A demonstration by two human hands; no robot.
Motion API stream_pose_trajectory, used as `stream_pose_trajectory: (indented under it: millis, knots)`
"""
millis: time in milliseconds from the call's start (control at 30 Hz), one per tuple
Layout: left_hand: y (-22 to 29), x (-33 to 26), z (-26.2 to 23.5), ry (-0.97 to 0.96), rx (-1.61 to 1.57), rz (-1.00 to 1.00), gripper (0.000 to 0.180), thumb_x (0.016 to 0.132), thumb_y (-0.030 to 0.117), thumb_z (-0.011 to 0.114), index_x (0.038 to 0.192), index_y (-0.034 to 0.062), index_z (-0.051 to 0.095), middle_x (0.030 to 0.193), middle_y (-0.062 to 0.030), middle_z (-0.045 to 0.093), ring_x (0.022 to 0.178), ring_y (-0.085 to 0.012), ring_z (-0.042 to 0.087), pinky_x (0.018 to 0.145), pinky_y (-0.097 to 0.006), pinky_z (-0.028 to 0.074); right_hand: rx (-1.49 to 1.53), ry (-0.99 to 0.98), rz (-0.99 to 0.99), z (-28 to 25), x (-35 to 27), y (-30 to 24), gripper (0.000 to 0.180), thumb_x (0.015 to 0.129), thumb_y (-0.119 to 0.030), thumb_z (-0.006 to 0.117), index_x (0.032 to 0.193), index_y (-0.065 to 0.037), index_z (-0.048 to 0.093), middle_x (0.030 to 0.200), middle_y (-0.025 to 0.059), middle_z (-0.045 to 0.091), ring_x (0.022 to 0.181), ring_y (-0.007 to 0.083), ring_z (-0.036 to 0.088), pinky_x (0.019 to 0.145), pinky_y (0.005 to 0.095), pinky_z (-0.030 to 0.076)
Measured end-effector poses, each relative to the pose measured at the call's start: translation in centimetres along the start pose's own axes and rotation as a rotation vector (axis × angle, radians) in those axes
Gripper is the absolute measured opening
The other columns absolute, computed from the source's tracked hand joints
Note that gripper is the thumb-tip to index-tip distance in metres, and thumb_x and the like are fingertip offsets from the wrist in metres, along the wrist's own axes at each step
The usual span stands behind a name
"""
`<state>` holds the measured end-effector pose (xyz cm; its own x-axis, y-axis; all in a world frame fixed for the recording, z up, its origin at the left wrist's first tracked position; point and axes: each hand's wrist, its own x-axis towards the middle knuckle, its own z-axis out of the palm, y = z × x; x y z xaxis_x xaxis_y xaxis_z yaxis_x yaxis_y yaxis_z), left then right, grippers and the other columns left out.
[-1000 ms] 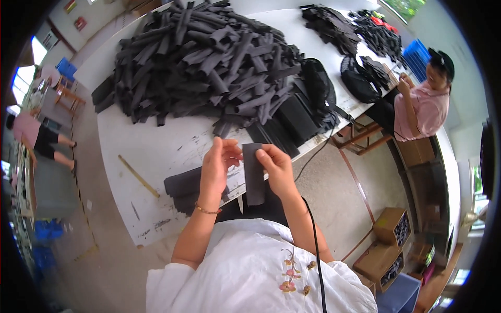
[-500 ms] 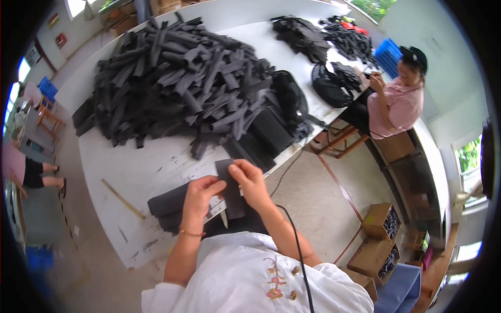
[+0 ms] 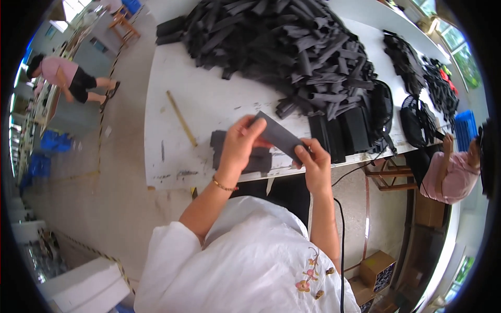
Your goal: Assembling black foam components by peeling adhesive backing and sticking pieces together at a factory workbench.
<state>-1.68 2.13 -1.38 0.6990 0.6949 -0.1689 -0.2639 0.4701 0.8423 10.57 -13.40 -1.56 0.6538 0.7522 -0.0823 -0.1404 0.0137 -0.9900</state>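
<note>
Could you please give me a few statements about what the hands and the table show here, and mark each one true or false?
1. Both hands hold one dark grey strip: the left hand at one end, the right hand at the other. True.
2. The strip lies flat on the white table. False: it is lifted above the table edge, tilted between the hands.
3. A big heap of dark strips fills the far part of the table. True.
4. A thin wooden stick lies on the table to the left of the hands. True.
5. The left wrist is bare. False: it wears a thin bracelet.
</note>
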Motion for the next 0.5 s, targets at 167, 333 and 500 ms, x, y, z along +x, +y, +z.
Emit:
stream_pose_trajectory:
  millis: [167, 333, 500]
  knots:
    - [4.0, -2.9, -4.8, 0.176, 0.342, 0.189, 0.019, 0.086, 0.013, 0.072, 0.097, 0.0011, 0.061, 0.082, -0.0017, 0.063, 0.068, -0.0073, 0.058, 0.06, -0.021, 0.049, -0.195, -0.108, 0.036, 4.2, 1.3, -1.4, 0.02, 0.087, -0.008, 0.069, 0.103, 0.003, 0.064, 0.083, 0.0059, 0.063, 0.059, 0.0076, 0.056, 0.05, 0.0214, 0.042]
    - [1.1, -6.3, -9.5, 0.334, 0.429, 0.149, 0.02, 0.084, 0.011, 0.073, 0.096, 0.0018, 0.06, 0.076, 0.0008, 0.062, 0.067, -0.0058, 0.057, 0.06, -0.019, 0.046, -0.411, -0.162, 0.129, 7.0, -0.3, -0.3, 0.027, 0.083, -0.011, 0.073, 0.104, 0.003, 0.062, 0.087, 0.0089, 0.063, 0.058, 0.0129, 0.058, 0.054, 0.0271, 0.048]
    - [-3.9, -7.5, -10.2, 0.514, 0.775, 0.282, 0.028, 0.077, 0.016, 0.079, 0.095, 0.0038, 0.061, 0.077, -0.0051, 0.062, 0.065, -0.011, 0.055, 0.059, -0.026, 0.046, -0.947, -0.156, -0.221, 7.5, -1.2, 2.0, 0.031, 0.081, -0.018, 0.074, 0.103, 0.0, 0.06, 0.101, 0.0156, 0.062, 0.075, 0.027, 0.063, 0.059, 0.036, 0.05]
